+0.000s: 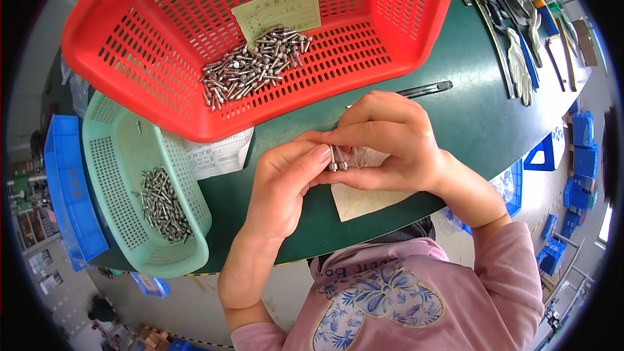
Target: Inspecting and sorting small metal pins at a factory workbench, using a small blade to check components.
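Note:
A few small metal pins with thick heads [338, 160] are gripped between my two hands, over the near part of the green table. My left hand [283, 175] is closed, its thumb pressed against the pins. From the other side my right hand [396, 140] closes on them with thumb and fingers. Their far ends are hidden by my fingers. Beneath my hands lies a piece of tan paper [364, 203]. Beyond them, a large red basket [195, 127] holds a heap of similar metal pieces [253, 65] and a yellowish paper card [278, 13].
A pale green basket [201, 221] with more metal pieces [164, 205] stands at the left, beside a blue bin [71, 188]. White paper [221, 156] lies partly under the red basket. A black strip-like tool [426, 89], a glove [519, 65] and several hand tools lie at the right.

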A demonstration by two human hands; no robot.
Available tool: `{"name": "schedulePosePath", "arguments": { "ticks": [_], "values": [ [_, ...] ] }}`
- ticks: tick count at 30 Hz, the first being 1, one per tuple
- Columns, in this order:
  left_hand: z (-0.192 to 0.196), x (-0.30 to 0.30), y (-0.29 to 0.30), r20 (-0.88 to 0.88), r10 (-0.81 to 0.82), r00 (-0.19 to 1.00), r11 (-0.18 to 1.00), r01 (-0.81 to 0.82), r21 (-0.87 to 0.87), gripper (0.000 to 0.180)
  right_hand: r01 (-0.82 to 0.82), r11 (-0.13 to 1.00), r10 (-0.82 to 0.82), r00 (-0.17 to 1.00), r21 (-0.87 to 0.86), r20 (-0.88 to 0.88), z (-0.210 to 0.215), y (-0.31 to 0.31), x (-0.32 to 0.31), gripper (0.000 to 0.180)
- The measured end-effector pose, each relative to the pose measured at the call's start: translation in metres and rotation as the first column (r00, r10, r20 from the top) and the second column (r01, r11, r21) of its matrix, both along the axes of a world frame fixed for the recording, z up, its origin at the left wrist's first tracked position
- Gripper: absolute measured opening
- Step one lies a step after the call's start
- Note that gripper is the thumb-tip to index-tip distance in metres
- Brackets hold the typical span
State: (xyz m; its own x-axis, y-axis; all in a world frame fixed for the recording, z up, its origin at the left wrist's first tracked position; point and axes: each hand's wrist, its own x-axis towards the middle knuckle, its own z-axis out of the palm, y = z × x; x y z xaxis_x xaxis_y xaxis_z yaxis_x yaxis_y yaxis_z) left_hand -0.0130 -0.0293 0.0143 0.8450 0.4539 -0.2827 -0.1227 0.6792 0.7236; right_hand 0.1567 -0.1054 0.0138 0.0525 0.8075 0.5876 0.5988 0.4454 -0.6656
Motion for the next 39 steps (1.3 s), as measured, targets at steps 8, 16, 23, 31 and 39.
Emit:
{"name": "schedulePosePath", "arguments": {
  "ticks": [8, 16, 23, 31, 39],
  "values": [
    [-0.003, -0.001, -0.004, 0.089, -0.017, 0.996, 0.999, 0.013, 0.051, 0.011, 0.038, 0.992, -0.040, 0.999, 0.117, 0.017, -0.002, 0.003, 0.000, 0.040],
    [-0.004, -0.001, -0.003, 0.116, -0.017, 0.993, 0.988, -0.001, 0.153, 0.013, 0.072, 0.988, -0.080, 0.995, 0.139, 0.052, -0.003, 0.002, 0.000, 0.045],
    [-0.002, 0.000, -0.005, 0.138, -0.010, 0.990, 0.976, -0.020, 0.215, 0.014, 0.015, 0.992, -0.025, 0.997, 0.127, 0.072, -0.002, 0.001, 0.002, 0.040],
    [0.001, 0.004, -0.009, 0.109, 0.201, 0.974, 0.701, -0.221, 0.678, 0.020, 0.143, 0.984, -0.146, 0.989, 0.109, 0.025, 0.000, 0.002, -0.001, 0.046],
    [0.001, 0.007, -0.008, 0.322, 0.357, 0.877, -0.074, -0.317, 0.945, 0.029, 0.108, 0.987, -0.112, 0.993, 0.120, 0.029, 0.003, -0.002, 0.000, 0.029]
  ]
}}
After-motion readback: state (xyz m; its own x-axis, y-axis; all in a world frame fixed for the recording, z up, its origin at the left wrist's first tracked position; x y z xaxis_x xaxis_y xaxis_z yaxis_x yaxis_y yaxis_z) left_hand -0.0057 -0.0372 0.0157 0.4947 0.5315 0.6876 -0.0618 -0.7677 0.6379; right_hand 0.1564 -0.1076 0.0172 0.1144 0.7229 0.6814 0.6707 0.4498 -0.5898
